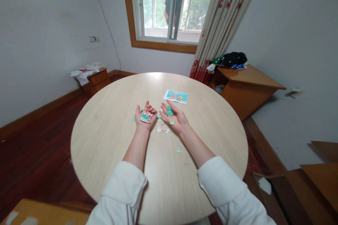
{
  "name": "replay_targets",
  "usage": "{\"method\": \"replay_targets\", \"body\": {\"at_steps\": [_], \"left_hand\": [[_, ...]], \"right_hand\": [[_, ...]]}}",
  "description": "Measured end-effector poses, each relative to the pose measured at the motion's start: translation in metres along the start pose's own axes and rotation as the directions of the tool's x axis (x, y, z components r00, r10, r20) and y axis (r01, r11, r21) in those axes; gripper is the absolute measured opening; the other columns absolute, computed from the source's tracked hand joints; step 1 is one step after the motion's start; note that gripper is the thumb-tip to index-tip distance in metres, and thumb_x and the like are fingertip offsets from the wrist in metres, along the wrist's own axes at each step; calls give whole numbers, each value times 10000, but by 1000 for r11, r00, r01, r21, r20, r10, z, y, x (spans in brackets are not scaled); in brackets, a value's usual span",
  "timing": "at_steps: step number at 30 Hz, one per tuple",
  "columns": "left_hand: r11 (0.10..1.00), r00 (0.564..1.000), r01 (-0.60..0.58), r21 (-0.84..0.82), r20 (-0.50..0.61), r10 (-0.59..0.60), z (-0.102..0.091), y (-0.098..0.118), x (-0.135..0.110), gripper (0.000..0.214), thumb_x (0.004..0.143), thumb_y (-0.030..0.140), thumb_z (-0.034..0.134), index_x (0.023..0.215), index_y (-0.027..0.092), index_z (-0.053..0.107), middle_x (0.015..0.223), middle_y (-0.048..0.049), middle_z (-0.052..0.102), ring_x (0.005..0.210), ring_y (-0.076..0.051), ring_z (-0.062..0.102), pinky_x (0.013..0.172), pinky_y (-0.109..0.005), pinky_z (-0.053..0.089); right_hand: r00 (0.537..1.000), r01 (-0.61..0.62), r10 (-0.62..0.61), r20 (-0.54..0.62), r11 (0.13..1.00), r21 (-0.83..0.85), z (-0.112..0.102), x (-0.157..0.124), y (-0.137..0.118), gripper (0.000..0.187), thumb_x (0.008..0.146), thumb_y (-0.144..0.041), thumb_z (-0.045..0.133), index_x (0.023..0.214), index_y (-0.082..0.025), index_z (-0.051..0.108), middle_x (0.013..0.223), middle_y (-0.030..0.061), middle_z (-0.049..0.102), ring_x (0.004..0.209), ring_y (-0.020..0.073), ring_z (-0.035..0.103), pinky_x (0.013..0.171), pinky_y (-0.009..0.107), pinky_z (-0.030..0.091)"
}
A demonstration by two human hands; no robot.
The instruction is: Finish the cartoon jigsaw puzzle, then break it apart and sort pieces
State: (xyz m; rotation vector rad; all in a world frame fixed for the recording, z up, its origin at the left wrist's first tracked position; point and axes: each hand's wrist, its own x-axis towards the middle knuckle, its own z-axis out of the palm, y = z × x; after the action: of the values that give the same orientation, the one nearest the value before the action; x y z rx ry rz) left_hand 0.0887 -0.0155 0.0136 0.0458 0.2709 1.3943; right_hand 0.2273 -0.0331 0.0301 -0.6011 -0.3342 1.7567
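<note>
Both my hands lie palm up over the middle of a round light-wood table (105, 137). My left hand (144, 115) cups a small heap of jigsaw pieces (146, 117), its fingers curled a little around them. My right hand (174, 115) is flat and spread, with a teal jigsaw piece (169, 111) resting on the palm. Several loose pieces (161, 126) lie on the table between and under the hands. One single piece (179, 148) lies nearer me, beside my right forearm. A printed reference picture (175, 96) lies flat just beyond my right hand.
A wooden desk (248, 80) with dark clothes on it stands at the right by a curtain (221, 24). A low wooden cabinet (99, 79) with papers stands at the left wall. A window (171, 5) is behind the table. Cardboard (317, 179) lies at the lower right.
</note>
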Motion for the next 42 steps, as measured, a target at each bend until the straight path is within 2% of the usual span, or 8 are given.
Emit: {"method": "replay_targets", "body": {"at_steps": [5, 13, 16, 21, 25, 29, 37, 42], "left_hand": [[998, 998, 17, 55, -67, -13, -4, 0, 2, 463, 863, 535, 299, 955, 182, 585, 923, -114, 597, 809, -197, 610, 727, -372, 516], [1000, 997, 27, 9, -78, -26, -6, 0, 4, 420, 852, 530, 340, 959, 191, 563, 953, -118, 592, 883, -224, 611, 759, -426, 524], [999, 997, 33, -6, -72, -33, -7, 0, 5, 423, 848, 533, 349, 955, 186, 566, 955, -121, 593, 886, -225, 609, 753, -426, 525], [999, 998, 27, -32, -63, -29, -10, 0, 8, 432, 840, 536, 361, 967, 178, 565, 969, -129, 582, 901, -237, 601, 746, -439, 525], [999, 998, 27, -27, -60, -29, -10, 0, 8, 427, 846, 534, 353, 964, 182, 564, 979, -130, 585, 908, -234, 601, 748, -443, 523], [999, 997, 24, -32, -73, -26, -9, 0, 7, 420, 849, 526, 351, 970, 182, 559, 972, -128, 586, 896, -236, 604, 744, -448, 522], [999, 997, 27, -30, -71, -29, -10, 1, 8, 430, 854, 533, 340, 978, 185, 561, 969, -128, 590, 886, -233, 608, 736, -448, 521], [999, 998, 23, -31, -62, -25, -10, 0, 7, 427, 856, 532, 339, 970, 186, 561, 969, -127, 591, 884, -232, 609, 734, -446, 521]], "right_hand": [[989, -32, 42, -139, 997, 74, 7, -4, -4, 307, 922, -350, 363, 1140, -158, 462, 1014, 114, 601, 914, 169, 642, 740, 364, 585], [986, -43, 71, -153, 983, 178, 7, -2, 0, 212, 856, -90, 368, 1038, -134, 466, 883, 89, 587, 921, 180, 652, 735, 318, 603], [990, 4, 15, -139, 990, 139, 3, 0, -1, 242, 832, -64, 416, 1055, -115, 493, 896, 100, 622, 905, 168, 662, 768, 279, 590], [988, 130, -131, -80, 991, -25, 2, 0, -1, 407, 770, 53, 434, 1106, -160, 517, 839, 37, 691, 818, 102, 683, 799, 195, 560], [976, 190, -202, -85, 973, -131, 4, -1, 0, 218, 796, -3, 501, 930, -158, 577, 686, 17, 693, 650, 96, 677, 630, 157, 568], [980, 152, -171, -99, 973, -173, 2, 0, -1, 109, 808, -90, 564, 719, -146, 591, 552, -1, 643, 486, 73, 607, 481, 129, 507], [965, 163, -172, -200, 985, -60, -2, 8, 1, 165, 811, -130, 554, 651, -169, 551, 566, -17, 627, 596, 96, 620, 676, 245, 554], [971, 177, -192, -145, 978, -114, -6, 9, 2, 125, 749, -184, 650, 675, -174, 549, 638, -1, 644, 697, 134, 649, 713, 302, 570]]}}
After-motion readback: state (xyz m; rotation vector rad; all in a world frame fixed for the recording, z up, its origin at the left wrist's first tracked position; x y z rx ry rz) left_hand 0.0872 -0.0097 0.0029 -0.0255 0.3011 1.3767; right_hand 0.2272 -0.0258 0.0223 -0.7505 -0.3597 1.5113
